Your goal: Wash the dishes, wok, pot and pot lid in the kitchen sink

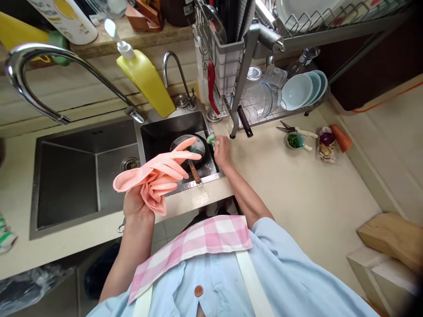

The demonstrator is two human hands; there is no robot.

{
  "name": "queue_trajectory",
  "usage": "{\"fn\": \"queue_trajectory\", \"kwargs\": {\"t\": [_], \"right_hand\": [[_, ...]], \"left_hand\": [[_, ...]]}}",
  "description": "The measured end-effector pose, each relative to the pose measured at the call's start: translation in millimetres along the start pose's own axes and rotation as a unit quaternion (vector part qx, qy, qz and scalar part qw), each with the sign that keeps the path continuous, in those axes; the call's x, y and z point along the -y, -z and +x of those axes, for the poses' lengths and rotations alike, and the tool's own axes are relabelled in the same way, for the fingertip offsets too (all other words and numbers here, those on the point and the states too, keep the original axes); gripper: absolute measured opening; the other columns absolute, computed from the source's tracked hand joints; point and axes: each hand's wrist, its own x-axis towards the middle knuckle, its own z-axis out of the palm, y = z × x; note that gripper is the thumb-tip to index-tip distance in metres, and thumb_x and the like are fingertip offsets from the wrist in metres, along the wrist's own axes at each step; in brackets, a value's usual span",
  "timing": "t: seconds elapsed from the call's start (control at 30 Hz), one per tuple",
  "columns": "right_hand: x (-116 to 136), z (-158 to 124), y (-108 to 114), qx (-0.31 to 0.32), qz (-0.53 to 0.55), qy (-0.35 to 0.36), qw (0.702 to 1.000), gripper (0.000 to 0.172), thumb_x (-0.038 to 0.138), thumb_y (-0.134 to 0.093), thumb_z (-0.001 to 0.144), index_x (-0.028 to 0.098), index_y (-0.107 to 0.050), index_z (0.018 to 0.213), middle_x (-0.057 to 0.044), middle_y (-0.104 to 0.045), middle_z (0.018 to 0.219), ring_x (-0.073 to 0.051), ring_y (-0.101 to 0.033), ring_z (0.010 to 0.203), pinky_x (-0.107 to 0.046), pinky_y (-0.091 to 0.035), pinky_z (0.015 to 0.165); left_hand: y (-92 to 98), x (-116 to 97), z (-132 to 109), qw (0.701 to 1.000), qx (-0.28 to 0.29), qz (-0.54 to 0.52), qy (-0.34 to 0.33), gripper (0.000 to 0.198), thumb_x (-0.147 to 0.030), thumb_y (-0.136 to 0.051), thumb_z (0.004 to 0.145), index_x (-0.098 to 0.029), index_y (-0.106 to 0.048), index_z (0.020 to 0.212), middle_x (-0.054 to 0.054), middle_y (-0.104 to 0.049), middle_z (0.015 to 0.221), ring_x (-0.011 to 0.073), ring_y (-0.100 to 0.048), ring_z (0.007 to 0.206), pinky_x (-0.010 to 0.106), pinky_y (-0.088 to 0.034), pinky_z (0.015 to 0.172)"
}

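A pair of pink rubber gloves (158, 174) is bunched in my left hand (136, 204), held up in front of the sinks with the glove fingers hanging over the smaller basin (147, 132). At that basin's right rim, my right hand (223, 149) is closed on a small green-and-white thing (211, 139), whose kind I cannot make out. A dark round pan (201, 138) lies in the basin, partly covered by the gloves. A brown wooden handle (194, 172) reaches from it toward the front edge.
The larger sink (69, 185) is on the left under a tall faucet (20, 79). Behind stands a yellow pump bottle (147, 81). A dish rack (257, 119) holds bowls (297, 92). On the right counter are scissors (287, 127), a small bowl of chopped greens (295, 141) and a carrot (340, 137).
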Motion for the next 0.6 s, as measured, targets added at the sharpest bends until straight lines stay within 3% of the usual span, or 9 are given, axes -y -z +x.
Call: {"fn": "queue_trajectory", "kwargs": {"t": [0.07, 0.13, 0.23, 0.3, 0.4, 0.6], "right_hand": [[2, 29, -2, 0.000, 0.002, 0.046, 0.999, 0.031, 0.015, -0.041, 0.103, 0.014, -0.059, 0.128, -0.014, -0.057, 0.130, -0.023, -0.049, 0.121, -0.038, -0.038, 0.108], [0, 53, -7, 0.040, -0.024, 0.065, 0.997, 0.033, 0.013, -0.044, 0.102, 0.015, -0.059, 0.131, -0.015, -0.053, 0.138, -0.025, -0.045, 0.127, -0.042, -0.035, 0.111], [-9, 60, -15, 0.085, -0.069, 0.068, 0.992, 0.032, 0.013, -0.050, 0.099, 0.016, -0.063, 0.128, -0.016, -0.051, 0.143, -0.030, -0.042, 0.131, -0.048, -0.034, 0.111], [-16, 42, -15, 0.079, -0.079, 0.071, 0.991, 0.033, 0.017, -0.048, 0.100, 0.018, -0.064, 0.129, -0.016, -0.052, 0.142, -0.030, -0.043, 0.128, -0.049, -0.035, 0.109], [-22, -6, -5, 0.067, -0.085, 0.059, 0.992, 0.037, 0.020, -0.043, 0.102, 0.020, -0.065, 0.130, -0.015, -0.056, 0.135, -0.030, -0.047, 0.119, -0.048, -0.037, 0.105], [-18, -96, 28, 0.063, -0.052, -0.007, 0.997, 0.029, 0.018, -0.050, 0.096, 0.020, -0.071, 0.116, -0.015, -0.064, 0.120, -0.029, -0.051, 0.108, -0.045, -0.042, 0.098]], "left_hand": [[-0.5, 3, -6, 1.000, -0.013, 0.006, -0.009, 0.006, -0.006, -0.066, 0.082, -0.009, -0.070, 0.077, 0.007, -0.075, 0.078, 0.0140, -0.072, 0.068, 0.018, -0.060, 0.066], [0.9, 6, -11, 1.000, -0.006, 0.010, -0.001, 0.001, -0.008, -0.071, 0.079, -0.008, -0.071, 0.079, 0.008, -0.076, 0.081, 0.0159, -0.072, 0.071, 0.021, -0.061, 0.067], [5.6, 8, -13, 1.000, 0.007, 0.024, 0.020, 0.009, -0.014, -0.077, 0.076, -0.008, -0.071, 0.078, 0.009, -0.076, 0.080, 0.0159, -0.071, 0.068, 0.021, -0.060, 0.066], [8.4, 7, -12, 1.000, 0.010, 0.027, 0.001, 0.012, -0.017, -0.080, 0.075, -0.010, -0.070, 0.074, 0.008, -0.075, 0.076, 0.0144, -0.070, 0.065, 0.020, -0.059, 0.066], [9.3, 5, -8, 0.999, 0.024, 0.020, -0.015, 0.010, -0.016, -0.080, 0.076, -0.011, -0.071, 0.075, 0.006, -0.076, 0.078, 0.0137, -0.070, 0.068, 0.019, -0.059, 0.068], [-0.1, 6, 4, 0.997, 0.065, 0.031, 0.039, 0.008, -0.016, -0.078, 0.079, -0.012, -0.071, 0.079, 0.005, -0.078, 0.080, 0.0143, -0.072, 0.072, 0.020, -0.060, 0.069]]}}
